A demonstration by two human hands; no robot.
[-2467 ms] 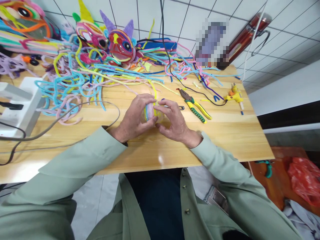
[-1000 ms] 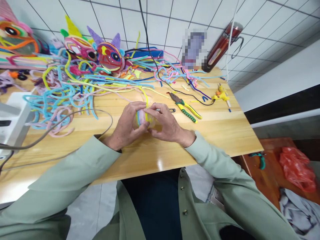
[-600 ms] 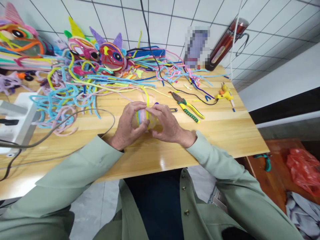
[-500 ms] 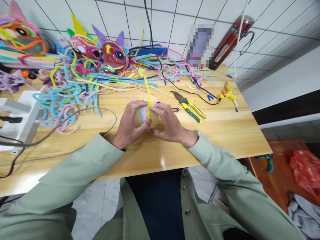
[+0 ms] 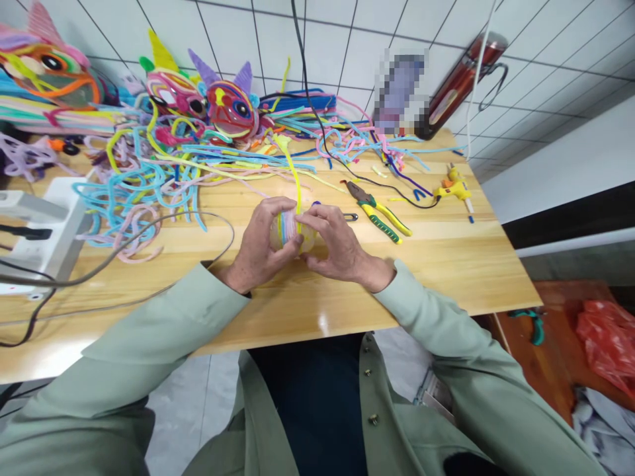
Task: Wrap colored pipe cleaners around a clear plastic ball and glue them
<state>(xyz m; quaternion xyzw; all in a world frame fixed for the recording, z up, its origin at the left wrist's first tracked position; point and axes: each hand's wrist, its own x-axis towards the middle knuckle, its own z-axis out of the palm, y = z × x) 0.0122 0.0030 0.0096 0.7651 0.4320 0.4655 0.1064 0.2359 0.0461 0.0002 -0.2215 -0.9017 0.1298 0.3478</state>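
Between my hands, near the middle of the table, is a clear rounded piece wrapped with pink, blue and yellow fuzzy strips. My left hand curls round its left side, thumb pressed on the front. The fingers of my right hand grip its right side, fingertips at a yellow strip that runs up from the piece toward the back. Pliers with yellow and green handles lie to the right of my right hand.
Tangled fuzzy strips and decorated animal heads crowd the back left. A power strip and cables lie at the left. At the back right are a yellow glue gun and a red flask.
The view has shifted slightly, moving the background a little to the right. My hands keep nearly the same grip on the wrapped piece.
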